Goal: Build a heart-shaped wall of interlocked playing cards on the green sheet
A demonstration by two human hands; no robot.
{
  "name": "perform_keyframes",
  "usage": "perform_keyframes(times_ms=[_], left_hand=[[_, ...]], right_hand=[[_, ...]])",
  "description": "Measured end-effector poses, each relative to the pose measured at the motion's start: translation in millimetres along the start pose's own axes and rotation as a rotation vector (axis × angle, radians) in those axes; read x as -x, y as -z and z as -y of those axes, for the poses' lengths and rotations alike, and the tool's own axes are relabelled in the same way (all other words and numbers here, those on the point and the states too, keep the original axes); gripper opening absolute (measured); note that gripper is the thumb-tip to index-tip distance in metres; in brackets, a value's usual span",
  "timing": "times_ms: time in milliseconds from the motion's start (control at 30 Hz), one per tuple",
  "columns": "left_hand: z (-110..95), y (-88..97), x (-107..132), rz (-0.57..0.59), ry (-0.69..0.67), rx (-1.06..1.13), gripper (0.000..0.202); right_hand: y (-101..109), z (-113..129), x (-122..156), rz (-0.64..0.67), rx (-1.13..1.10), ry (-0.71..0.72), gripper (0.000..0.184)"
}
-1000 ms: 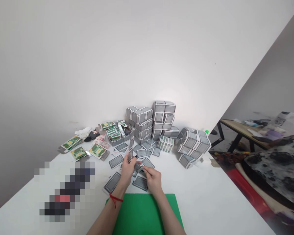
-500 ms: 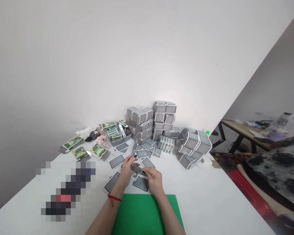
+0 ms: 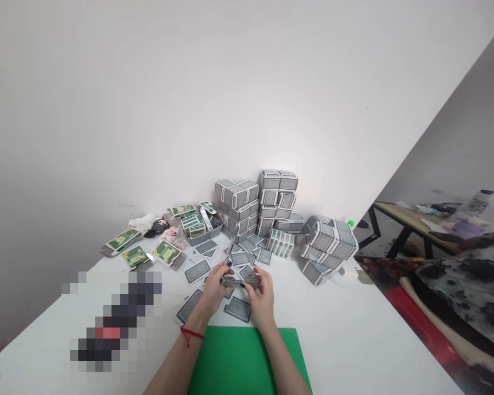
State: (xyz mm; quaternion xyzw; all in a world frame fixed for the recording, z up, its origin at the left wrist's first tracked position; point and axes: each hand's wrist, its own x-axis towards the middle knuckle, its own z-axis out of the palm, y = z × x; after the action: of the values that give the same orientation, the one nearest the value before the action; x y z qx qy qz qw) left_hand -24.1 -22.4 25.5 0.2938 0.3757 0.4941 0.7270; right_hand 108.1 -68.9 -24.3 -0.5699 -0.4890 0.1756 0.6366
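My left hand (image 3: 212, 292) and my right hand (image 3: 262, 299) are closed together on a small grey-backed deck of cards (image 3: 239, 282), held flat just above the white table (image 3: 346, 340). A red string circles my left wrist. Loose grey-backed cards (image 3: 236, 309) lie face down on the table under and around my hands. A green mat (image 3: 239, 359) lies beneath my forearms at the near edge.
Stacks of grey card packs (image 3: 257, 206) stand against the wall, with another pile (image 3: 328, 244) to the right. Green-printed flat boxes (image 3: 164, 252) and a small tray (image 3: 197, 226) sit at the left. A blurred patch covers the near left. Beyond the table's right edge is a wooden desk (image 3: 411, 219).
My left hand lowered the cards it held upright and brought them flat. Both hands have closed together on the deck.
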Motion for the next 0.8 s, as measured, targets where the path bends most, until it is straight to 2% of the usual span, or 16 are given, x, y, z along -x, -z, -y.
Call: perform_keyframes(times_ms=[67,133,233,367,467,600,700,800], left_hand=[[-2.7,-1.8,3.6,0.114,0.096,0.021,0.04],[-4.2,-2.3,5.5,0.185,0.17,0.009,0.048],[-3.6,-0.2,3.9,0.215,0.204,0.004,0.048],[-2.9,5.0,-2.6,0.125,0.117,0.088,0.037],[-7.4,8.6,-5.8,0.066,0.06,0.147,0.032],[-14.1,12.0,-7.5,0.004,0.042,0.179,0.027],[-15.3,13.2,-8.5,-0.032,0.032,0.182,0.025],[-15.5,12.8,-9.0,-0.045,0.03,0.152,0.028]], right_hand=[[1.8,-4.2,-1.7,-0.061,-0.009,-0.069,0.051],[4.6,-6.8,-3.0,-0.045,-0.034,-0.117,0.042],[8.6,-8.6,-3.7,0.034,-0.077,-0.149,0.029],[11.3,-10.2,-3.9,0.026,0.006,-0.082,0.038],[12.1,-11.8,-4.3,-0.013,0.228,-0.016,0.05],[11.3,-15.8,-5.2,-0.036,0.445,-0.039,0.055],[12.3,-19.9,-7.9,-0.056,0.381,-0.077,0.049],[17.9,-21.7,-12.5,-0.04,0.211,-0.123,0.029]])
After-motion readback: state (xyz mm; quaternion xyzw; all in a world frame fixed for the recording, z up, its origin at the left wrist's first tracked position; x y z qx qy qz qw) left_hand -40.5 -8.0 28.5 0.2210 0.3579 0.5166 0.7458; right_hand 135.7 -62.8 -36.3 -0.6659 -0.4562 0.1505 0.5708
